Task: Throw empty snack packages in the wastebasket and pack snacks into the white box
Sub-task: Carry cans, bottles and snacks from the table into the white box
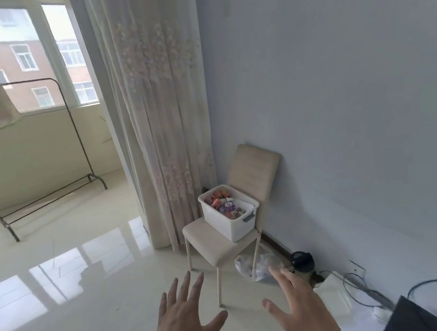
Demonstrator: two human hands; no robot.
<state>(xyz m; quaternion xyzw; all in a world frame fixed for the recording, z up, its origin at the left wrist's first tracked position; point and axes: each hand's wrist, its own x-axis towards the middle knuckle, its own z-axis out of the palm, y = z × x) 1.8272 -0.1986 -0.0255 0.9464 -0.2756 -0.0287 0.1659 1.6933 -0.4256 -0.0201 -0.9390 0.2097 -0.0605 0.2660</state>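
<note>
A white box (236, 224) with a grey handle stands on a beige chair (215, 243) against the wall, holding several colourful snack packs (223, 204). My left hand (184, 316) and my right hand (299, 301) are stretched out low in front of me, both with fingers spread and holding nothing. They hover over the floor, well short of the chair. A clear plastic bag (256, 265) lies on the floor under the chair's right side, partly behind my right fingers. I see no wastebasket for certain.
A dark round container (302, 263) stands by the wall right of the chair. Cables (361, 285) and a white sheet (334, 296) lie along the baseboard. A dark object (419, 316) fills the lower right corner. A curtain (163, 117) hangs left of the chair; a clothes rack (52, 195) stands by the window.
</note>
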